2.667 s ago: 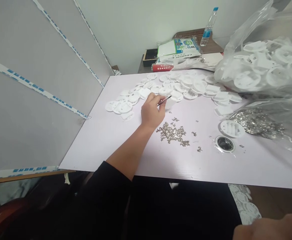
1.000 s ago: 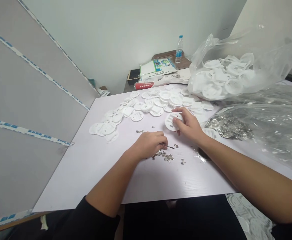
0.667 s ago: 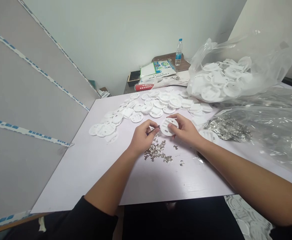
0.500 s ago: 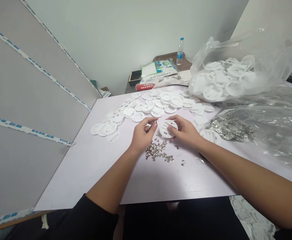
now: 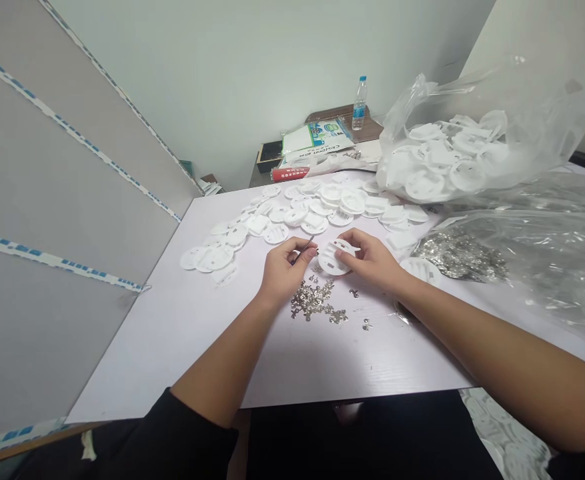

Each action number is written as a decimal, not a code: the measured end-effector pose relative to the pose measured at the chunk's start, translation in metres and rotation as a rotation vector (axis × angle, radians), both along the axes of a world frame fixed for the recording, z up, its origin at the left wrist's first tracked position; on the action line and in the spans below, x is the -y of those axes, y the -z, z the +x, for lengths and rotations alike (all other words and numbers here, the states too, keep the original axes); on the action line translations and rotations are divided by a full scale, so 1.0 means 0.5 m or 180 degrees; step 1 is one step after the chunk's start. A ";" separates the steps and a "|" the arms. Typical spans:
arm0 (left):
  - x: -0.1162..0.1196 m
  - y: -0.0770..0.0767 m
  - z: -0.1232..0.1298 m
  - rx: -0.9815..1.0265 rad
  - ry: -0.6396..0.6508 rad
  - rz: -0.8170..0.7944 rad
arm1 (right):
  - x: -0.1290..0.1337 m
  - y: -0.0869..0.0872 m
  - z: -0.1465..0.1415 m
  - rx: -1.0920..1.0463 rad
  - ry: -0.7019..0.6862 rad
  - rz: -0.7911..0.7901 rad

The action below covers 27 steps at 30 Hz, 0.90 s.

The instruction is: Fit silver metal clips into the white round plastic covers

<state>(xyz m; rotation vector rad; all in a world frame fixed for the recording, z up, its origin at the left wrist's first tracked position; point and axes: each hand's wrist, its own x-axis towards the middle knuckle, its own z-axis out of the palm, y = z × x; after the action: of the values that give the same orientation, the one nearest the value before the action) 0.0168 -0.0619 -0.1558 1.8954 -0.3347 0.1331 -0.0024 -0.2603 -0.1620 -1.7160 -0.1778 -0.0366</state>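
Note:
My right hand (image 5: 367, 259) grips a round white plastic disc (image 5: 331, 260) with slots in it, thumb on its face. Just left of the disc, my left hand (image 5: 287, 267) is closed around a thin dark tool (image 5: 304, 249) whose tip points up and away. Beneath both hands, a pile of small silver metal pieces (image 5: 312, 300) lies on the white table (image 5: 192, 333). Many more white discs (image 5: 277, 233) are heaped beyond my hands.
A clear bag of white parts (image 5: 452, 157) stands at the back right. Nearer lies a bag of metal pieces (image 5: 465, 257). Behind the table are a water bottle (image 5: 359, 103) and a red package (image 5: 290, 174). A grey partition (image 5: 47, 193) borders the left.
The dark tool in my left hand now shows more of its length, its tip raised between the fingers. The disc in my right hand has shifted and tilted slightly.

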 end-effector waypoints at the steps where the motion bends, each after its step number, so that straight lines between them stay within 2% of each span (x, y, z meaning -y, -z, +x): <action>1: 0.000 0.001 -0.001 0.0044 -0.0016 0.0035 | 0.000 0.000 0.001 0.0018 0.0060 0.0012; 8: -0.001 0.006 -0.003 0.0265 -0.0057 0.0072 | 0.005 0.000 0.009 -0.0164 0.0442 0.0397; 13: 0.007 0.007 -0.007 0.0284 -0.0025 -0.0009 | -0.004 -0.006 -0.002 -0.0299 0.0383 0.0675; 19: 0.011 0.006 -0.011 0.0161 0.0016 -0.0140 | -0.009 -0.010 -0.016 0.0540 0.0414 -0.0362; 27: 0.008 0.004 -0.014 0.0157 -0.0053 0.0179 | -0.011 -0.011 -0.021 0.0956 0.0304 -0.0947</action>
<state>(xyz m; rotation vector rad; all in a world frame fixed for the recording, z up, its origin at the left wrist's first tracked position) 0.0100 -0.0657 -0.1578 1.9535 -0.3594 0.1834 -0.0130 -0.2546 -0.1563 -2.0099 -0.3366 -0.3551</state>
